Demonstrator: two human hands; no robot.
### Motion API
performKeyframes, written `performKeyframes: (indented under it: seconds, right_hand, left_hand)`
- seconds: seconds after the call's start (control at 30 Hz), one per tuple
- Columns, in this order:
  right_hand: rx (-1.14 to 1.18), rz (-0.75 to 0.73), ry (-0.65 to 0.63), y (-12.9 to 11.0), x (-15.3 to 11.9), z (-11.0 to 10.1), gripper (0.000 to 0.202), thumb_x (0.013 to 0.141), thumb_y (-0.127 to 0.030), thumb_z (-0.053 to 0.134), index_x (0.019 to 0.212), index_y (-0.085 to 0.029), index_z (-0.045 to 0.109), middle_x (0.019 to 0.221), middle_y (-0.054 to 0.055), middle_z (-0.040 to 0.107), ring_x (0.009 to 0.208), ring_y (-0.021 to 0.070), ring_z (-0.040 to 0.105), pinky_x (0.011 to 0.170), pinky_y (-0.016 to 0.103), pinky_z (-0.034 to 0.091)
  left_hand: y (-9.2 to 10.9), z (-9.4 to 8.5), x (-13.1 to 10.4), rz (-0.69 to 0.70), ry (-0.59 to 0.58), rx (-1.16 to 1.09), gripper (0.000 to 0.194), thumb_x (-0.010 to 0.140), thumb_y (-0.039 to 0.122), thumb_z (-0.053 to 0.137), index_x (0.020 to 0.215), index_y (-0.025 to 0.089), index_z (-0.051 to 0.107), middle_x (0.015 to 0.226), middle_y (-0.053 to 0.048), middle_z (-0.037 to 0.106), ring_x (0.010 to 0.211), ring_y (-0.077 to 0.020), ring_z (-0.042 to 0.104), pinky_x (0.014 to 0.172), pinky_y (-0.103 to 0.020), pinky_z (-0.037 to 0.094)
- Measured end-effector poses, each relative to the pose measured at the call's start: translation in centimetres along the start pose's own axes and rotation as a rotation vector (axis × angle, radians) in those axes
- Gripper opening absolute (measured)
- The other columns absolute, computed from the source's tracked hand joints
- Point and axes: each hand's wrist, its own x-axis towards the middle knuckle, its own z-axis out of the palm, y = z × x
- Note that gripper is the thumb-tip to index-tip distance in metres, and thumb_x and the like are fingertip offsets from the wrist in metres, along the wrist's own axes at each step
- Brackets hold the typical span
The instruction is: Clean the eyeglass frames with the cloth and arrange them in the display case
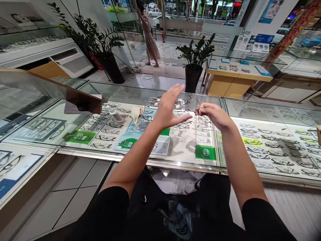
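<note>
My left hand is raised over the glass counter, fingers stretched and thumb held apart, with nothing in it. To its right, my right hand pinches a pair of thin-rimmed eyeglasses between thumb and fingers. Details of the frame blur into the spectacles displayed behind it. Beyond both hands, several more glasses lie on the counter top. A crumpled cream cloth sits left of my left hand, beside a small clear bottle.
The glass display counter runs across in front of me, with rows of spectacles inside. A mirror-like panel stands at the left. Potted plants are behind the counter, and a person walks outside the window.
</note>
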Motion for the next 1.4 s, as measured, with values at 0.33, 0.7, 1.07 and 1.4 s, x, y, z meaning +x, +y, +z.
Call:
performKeyframes:
  seconds: [0.33, 0.7, 1.07, 1.4]
  right_hand:
    - [-0.145, 0.119, -0.281, -5.0, -0.9, -1.3, 0.021, 0.088, -0.037, 0.077, 0.078, -0.02, 0.071, 0.086, 0.007, 0.073, 0.089, 0.0226, 0.066, 0.084, 0.039, 0.049]
    - [-0.445, -0.428, 0.235, -9.0, -4.2, -1.4, 0.066, 0.075, -0.046, 0.099, 0.132, -0.029, 0.067, 0.131, 0.006, 0.07, 0.125, 0.0283, 0.065, 0.111, 0.048, 0.056]
    - [-0.646, -0.769, 0.692, -8.4, -1.7, 4.6, 0.051, 0.094, -0.047, 0.082, 0.141, -0.036, 0.065, 0.137, 0.007, 0.068, 0.12, 0.031, 0.068, 0.105, 0.053, 0.06]
    - [-0.584, -0.698, 0.654, -6.9, 0.3, 2.9, 0.046, 0.098, -0.047, 0.079, 0.141, -0.039, 0.065, 0.135, 0.006, 0.066, 0.129, 0.0327, 0.066, 0.107, 0.057, 0.063]
  left_hand:
    - [3.6, -1.0, 0.5, 0.043, -0.036, -0.137, 0.059, 0.092, 0.059, 0.081, 0.138, 0.024, 0.07, 0.118, -0.01, 0.08, 0.107, -0.024, 0.076, 0.097, -0.039, 0.059]
    - [5.1, -4.4, 4.4, -0.116, 0.257, -0.158, 0.056, 0.091, 0.067, 0.079, 0.136, 0.034, 0.07, 0.122, -0.005, 0.075, 0.106, -0.0209, 0.074, 0.092, -0.039, 0.067]
    - [4.8, -4.8, 7.2, -0.086, 0.412, -0.115, 0.056, 0.093, 0.069, 0.075, 0.141, 0.041, 0.065, 0.125, -0.005, 0.069, 0.11, -0.0244, 0.072, 0.093, -0.045, 0.067]
    - [2.6, -2.9, 7.7, -0.097, 0.404, -0.144, 0.056, 0.092, 0.067, 0.076, 0.137, 0.035, 0.067, 0.121, -0.005, 0.068, 0.105, -0.0237, 0.072, 0.092, -0.043, 0.066]
